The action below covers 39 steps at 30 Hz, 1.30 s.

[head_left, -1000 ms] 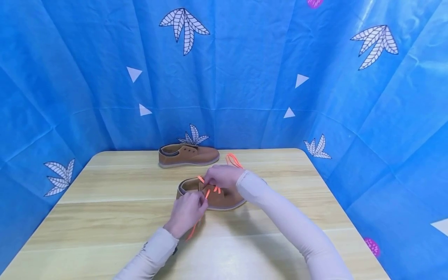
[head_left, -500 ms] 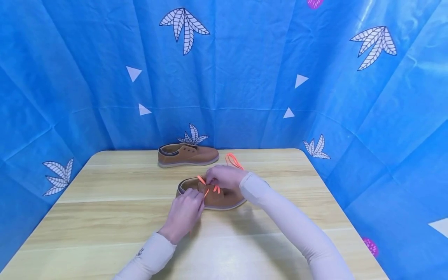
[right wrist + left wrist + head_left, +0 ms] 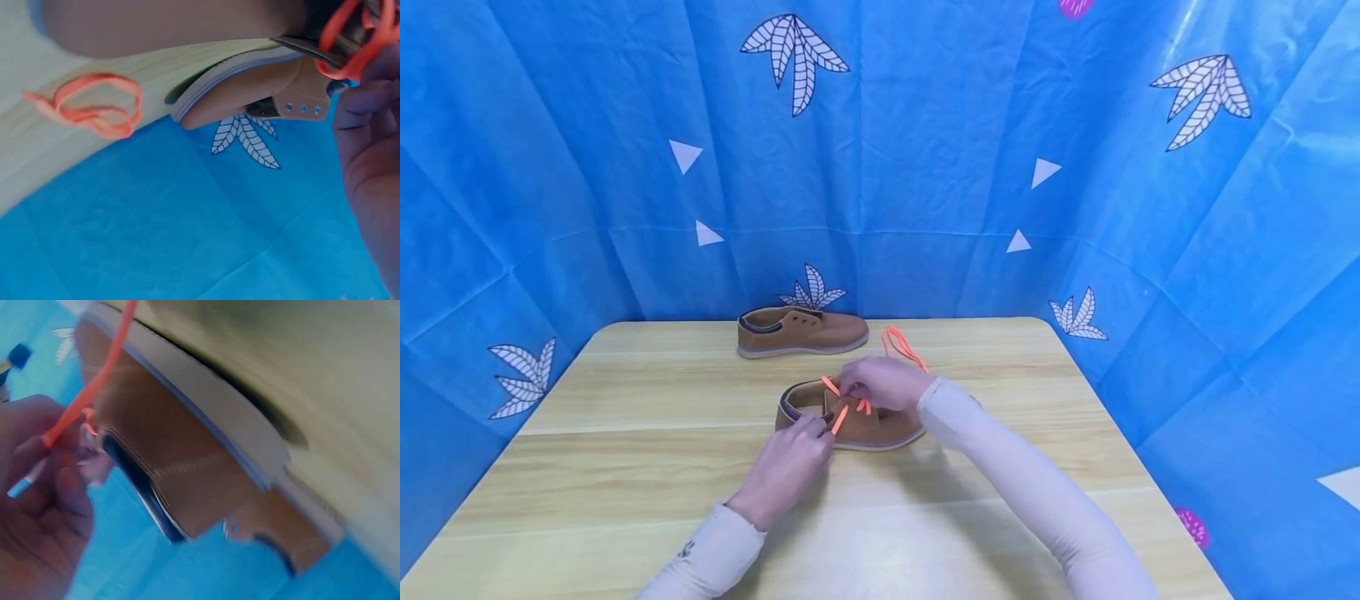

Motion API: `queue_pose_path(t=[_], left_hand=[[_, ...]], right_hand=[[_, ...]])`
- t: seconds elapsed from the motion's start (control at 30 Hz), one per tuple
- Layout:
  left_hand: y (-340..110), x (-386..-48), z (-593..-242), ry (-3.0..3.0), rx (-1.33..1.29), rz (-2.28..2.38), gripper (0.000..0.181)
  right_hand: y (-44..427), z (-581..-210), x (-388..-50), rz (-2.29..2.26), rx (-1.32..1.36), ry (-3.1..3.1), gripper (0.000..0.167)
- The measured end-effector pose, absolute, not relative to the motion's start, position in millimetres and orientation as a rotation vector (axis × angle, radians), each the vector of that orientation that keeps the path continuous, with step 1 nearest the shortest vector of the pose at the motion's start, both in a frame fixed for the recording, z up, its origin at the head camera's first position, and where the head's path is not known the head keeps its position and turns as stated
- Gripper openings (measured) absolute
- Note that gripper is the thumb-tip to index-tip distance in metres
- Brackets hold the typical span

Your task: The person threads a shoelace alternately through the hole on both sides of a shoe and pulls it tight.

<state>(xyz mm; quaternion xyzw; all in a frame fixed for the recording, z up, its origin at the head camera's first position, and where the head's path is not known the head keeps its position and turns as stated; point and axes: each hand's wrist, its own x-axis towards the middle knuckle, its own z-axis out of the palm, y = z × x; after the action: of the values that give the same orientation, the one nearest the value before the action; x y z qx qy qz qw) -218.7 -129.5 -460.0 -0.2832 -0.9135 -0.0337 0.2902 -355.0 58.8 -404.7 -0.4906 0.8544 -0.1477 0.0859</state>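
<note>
A brown shoe (image 3: 880, 429) with an orange shoelace (image 3: 840, 419) stands sole-down near the middle of the table, toe to the right. My left hand (image 3: 790, 467) pinches the lace at the shoe's near side, and the lace's tail (image 3: 106, 372) trails from the fingers in the left wrist view. Over the eyelets, my right hand (image 3: 883, 382) has its fingers curled at the far flap, gripping the shoe there beside the lace. Its fingertips are partly hidden. In the right wrist view, orange lace loops (image 3: 375, 47) lie against the right hand's fingers.
Behind stands a second brown shoe (image 3: 805, 333), its eyelets without a lace. A loose orange lace loop (image 3: 904, 346) lies on the wooden table (image 3: 647, 467) beyond the right hand. Blue patterned cloth (image 3: 925, 167) hangs around the table's back and sides.
My left hand has moved slightly left and toward me, and more lace shows between it and the shoe than half a second ago. The right hand stays almost in place.
</note>
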Motion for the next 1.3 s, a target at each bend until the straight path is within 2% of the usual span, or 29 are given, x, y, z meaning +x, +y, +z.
queue_pose_path(t=[0.23, 0.4, 0.53, 0.63, 0.73, 1.3], left_hand=[[-137.6, -216.4, -457.8, -2.770, -0.448, -0.902, 0.011], [-142.8, -218.1, -457.2, -2.873, -0.380, -1.086, 0.019], [-139.6, -220.5, -461.9, -2.943, -0.353, -0.995, 0.023], [-136.9, -223.0, -467.7, -2.963, -0.363, -0.959, 0.018], [-137.2, -224.0, -471.2, -2.965, -0.398, -0.981, 0.013], [-151.2, -206.4, -465.7, -2.979, -0.407, -0.931, 0.007]], right_hand=[[95.3, -409.4, -360.7, -0.885, -1.316, 2.597, 0.026], [132.6, -423.8, -361.3, -0.983, -1.149, 2.624, 0.032], [149.6, -437.5, -357.0, -0.885, -1.063, 2.559, 0.057], [151.5, -446.1, -353.1, -0.772, -1.029, 2.525, 0.080], [149.6, -452.8, -350.8, -0.696, -1.028, 2.534, 0.090], [151.7, -459.4, -349.5, -0.689, -1.068, 2.583, 0.078]])
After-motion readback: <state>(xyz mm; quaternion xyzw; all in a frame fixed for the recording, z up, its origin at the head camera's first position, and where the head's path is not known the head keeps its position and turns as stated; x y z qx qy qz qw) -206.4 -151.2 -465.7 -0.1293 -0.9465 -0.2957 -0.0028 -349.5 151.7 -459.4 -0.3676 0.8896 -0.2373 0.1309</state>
